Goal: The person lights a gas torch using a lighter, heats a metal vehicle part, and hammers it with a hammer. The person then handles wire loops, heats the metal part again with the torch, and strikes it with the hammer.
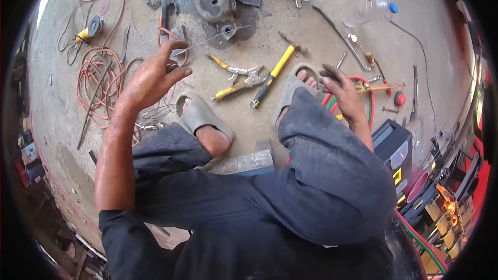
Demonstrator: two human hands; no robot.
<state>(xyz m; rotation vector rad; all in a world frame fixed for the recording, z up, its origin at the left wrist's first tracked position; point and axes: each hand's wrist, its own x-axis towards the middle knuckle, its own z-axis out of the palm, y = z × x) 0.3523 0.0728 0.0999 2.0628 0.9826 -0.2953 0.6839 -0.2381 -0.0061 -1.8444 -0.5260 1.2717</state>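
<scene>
My left hand (158, 75) is closed on a thin metal rod (215, 38), which slants up and right towards a rusty metal part (212, 2) on the floor. My right hand (342, 93) hovers over my right knee, its fingers loosely bent and apart with nothing visible in them. Beside it lies a brass gas torch (381, 88) with red and green hoses. Between my feet and the metal part are locking pliers (244, 75) with yellow-coated handles and a yellow-handled hammer (275, 72). A small red glow shows at the top edge, on the metal part.
Coiled orange cable (98, 80) and a yellow angle grinder (88, 30) lie on the left. An electrode holder (165, 13) rests near the metal part. A plastic bottle (368, 13) lies at upper right. A dark case (394, 148) stands by my right leg.
</scene>
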